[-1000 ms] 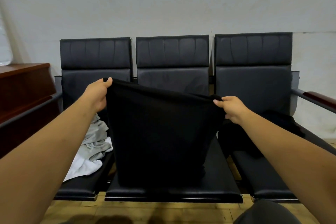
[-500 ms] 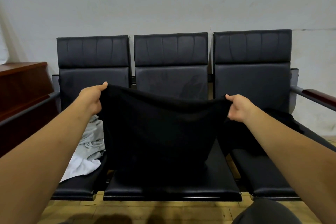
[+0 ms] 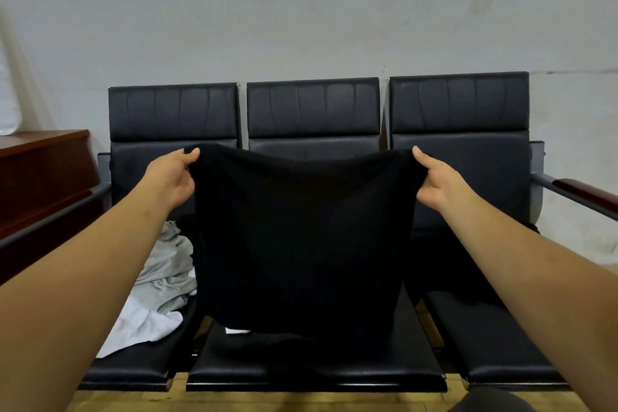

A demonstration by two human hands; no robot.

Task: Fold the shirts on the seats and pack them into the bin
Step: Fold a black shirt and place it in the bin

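Holding the black shirt up by its top edge, we keep it spread wide in front of the middle seat of a row of three black padded seats. The cloth hangs down flat and covers most of this seat's backrest. Its lower edge reaches the seat cushion, but black lies on black there, so we cannot tell if it touches.

Our left hand grips the upper left corner, with the thumb and fingers closed on the fabric. Our right hand grips the upper right corner in the same way, its fingers pinching the edge. Both arms are stretched forward, well apart.

On the left seat lies a crumpled grey shirt, and a white shirt lies partly under it, toward the front of the cushion. On the right seat a dark garment lies in a heap, just beside the hanging shirt.

At the far left stands a brown wooden cabinet. At the far right is an armrest with a dark red top. Behind the seats is a pale wall, and below them a wooden floor.
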